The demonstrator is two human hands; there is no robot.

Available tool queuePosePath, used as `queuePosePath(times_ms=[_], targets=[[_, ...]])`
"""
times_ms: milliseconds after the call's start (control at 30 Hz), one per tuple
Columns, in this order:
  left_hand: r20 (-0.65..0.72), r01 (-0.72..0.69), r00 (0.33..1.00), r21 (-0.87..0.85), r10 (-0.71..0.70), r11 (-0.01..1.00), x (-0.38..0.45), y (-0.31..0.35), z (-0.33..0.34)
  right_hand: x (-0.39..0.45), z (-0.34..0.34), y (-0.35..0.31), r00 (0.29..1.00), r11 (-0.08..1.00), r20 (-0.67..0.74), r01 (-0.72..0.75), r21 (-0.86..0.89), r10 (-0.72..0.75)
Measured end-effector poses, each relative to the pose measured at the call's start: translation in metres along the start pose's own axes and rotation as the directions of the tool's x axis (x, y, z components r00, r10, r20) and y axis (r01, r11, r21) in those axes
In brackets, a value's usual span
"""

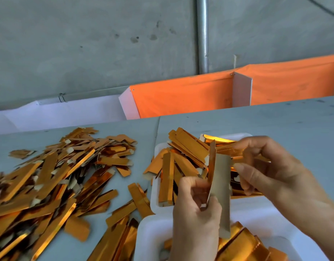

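I hold one gold-foil card strip [219, 187] upright in front of me, its grey back facing me and one long edge folded over. My left hand [196, 213] grips its lower part, thumb on the near face. My right hand [266, 166] pinches the strip's upper right edge with curled fingers. Behind the hands stands a white foam tray [155, 194] with several folded gold strips [183, 157] lying in it. A second white tray [149, 236] sits nearest me, holding more gold pieces [243, 243].
A large loose heap of flat gold strips [55, 176] covers the grey table [275, 119] on the left. An orange cloth barrier [181, 95] and white panels line the far edge. A concrete wall with a metal pipe [202, 34] rises behind.
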State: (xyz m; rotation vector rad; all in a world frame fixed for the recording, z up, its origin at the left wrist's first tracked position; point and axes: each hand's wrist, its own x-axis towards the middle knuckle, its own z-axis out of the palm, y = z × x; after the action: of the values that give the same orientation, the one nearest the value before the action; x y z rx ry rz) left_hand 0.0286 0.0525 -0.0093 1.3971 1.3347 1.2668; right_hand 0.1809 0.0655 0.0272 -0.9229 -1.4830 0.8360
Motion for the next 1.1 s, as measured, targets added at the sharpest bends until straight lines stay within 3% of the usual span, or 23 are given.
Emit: queuePosePath(times_ms=[100, 300, 467, 667, 833, 900, 1100], targets=[[-0.011, 0.012, 1.000, -0.004, -0.012, 1.000, 0.000, 0.002, 0.000, -0.005, 0.002, -0.007, 0.997, 0.978, 0.082, 0.023, -0.208, -0.005], [0.040, 0.000, 0.999, -0.036, 0.002, 0.999, -0.002, 0.003, -0.001, -0.004, 0.005, -0.004, 0.976, 0.927, 0.156, -0.089, -0.364, 0.154], [0.043, -0.065, 0.997, -0.027, 0.066, 0.998, -0.002, 0.003, -0.003, -0.001, 0.001, -0.004, 0.939, 0.975, 0.270, -0.188, -0.118, 0.214], [0.150, -0.013, 0.988, -0.114, 0.031, 0.993, 0.000, 0.005, -0.010, -0.001, -0.004, 0.003, 0.923, 0.962, 0.302, -0.267, 0.059, 0.238], [0.092, -0.106, 0.989, -0.095, 0.114, 0.990, 0.002, 0.001, -0.010, -0.001, -0.004, 0.006, 0.920, 0.952, 0.307, -0.288, 0.105, 0.244], [0.092, -0.149, 0.984, -0.038, 0.152, 0.988, 0.002, -0.005, -0.007, -0.002, -0.001, 0.007, 0.929, 0.963, 0.295, -0.258, 0.080, 0.225], [0.091, -0.165, 0.981, -0.078, 0.172, 0.983, 0.003, -0.006, -0.008, -0.005, 0.014, 0.013, 0.977, 0.992, 0.186, -0.117, 0.050, 0.106]])
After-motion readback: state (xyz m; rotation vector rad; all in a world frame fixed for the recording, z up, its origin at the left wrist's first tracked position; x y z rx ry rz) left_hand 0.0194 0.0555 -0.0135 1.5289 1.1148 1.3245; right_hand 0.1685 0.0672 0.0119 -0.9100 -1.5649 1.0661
